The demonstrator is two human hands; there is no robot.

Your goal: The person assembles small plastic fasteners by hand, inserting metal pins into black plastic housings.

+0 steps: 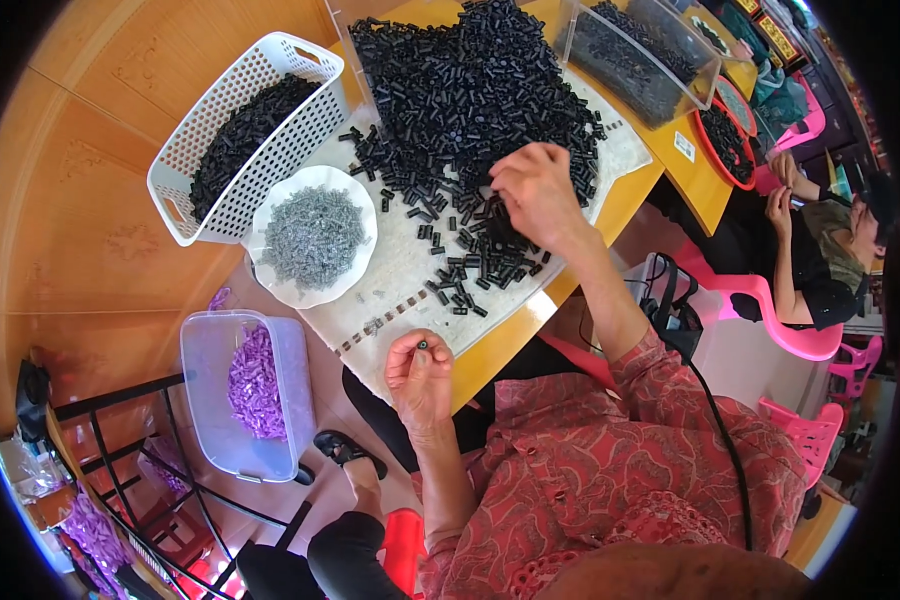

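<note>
My left hand (422,385) is closed at the near edge of the table, its thumb and fingers pinching a small black tube-shaped part (423,345) end-up. Over the near right side of a big heap of black parts (460,90) is my right hand (538,195), fingers curled and drawn together; whatever its fingertips grip is hidden. Loose black parts (485,255) lie scattered below it on a pale cloth (395,280). To the left, a white scalloped bowl (367,262) holds many small clear pieces (313,235).
A white perforated basket (175,165) of black parts stands beyond the bowl. At the far right are a clear bin (625,60) and a red basket (727,148). A clear tub (205,400) of purple pieces sits on the floor. Another person (815,250) works at the right.
</note>
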